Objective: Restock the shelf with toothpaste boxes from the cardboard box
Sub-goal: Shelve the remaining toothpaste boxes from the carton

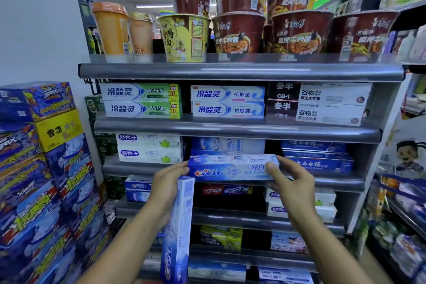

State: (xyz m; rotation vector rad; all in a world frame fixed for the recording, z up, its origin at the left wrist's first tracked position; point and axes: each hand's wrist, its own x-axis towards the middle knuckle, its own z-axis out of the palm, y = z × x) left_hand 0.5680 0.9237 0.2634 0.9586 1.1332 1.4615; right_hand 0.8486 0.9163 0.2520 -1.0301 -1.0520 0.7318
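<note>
A blue Crest toothpaste box (pixel 230 167) lies lengthwise at the front of the second toothpaste shelf (pixel 138 169), in front of another Crest box (pixel 228 144). My right hand (pixel 291 185) pinches its right end, thumb in front and fingers on top. My left hand (pixel 167 188) touches its left end with the fingertips while holding a second Crest box (pixel 178 230) upright against the palm. The cardboard box is out of view.
Other toothpaste boxes fill the shelves above (pixel 228 101) and below (pixel 227 190). Instant noodle cups (pixel 239 32) stand on the top shelf. Stacked blue drink cartons (pixel 41 182) rise at the left. Another rack of goods (pixel 403 203) stands at the right.
</note>
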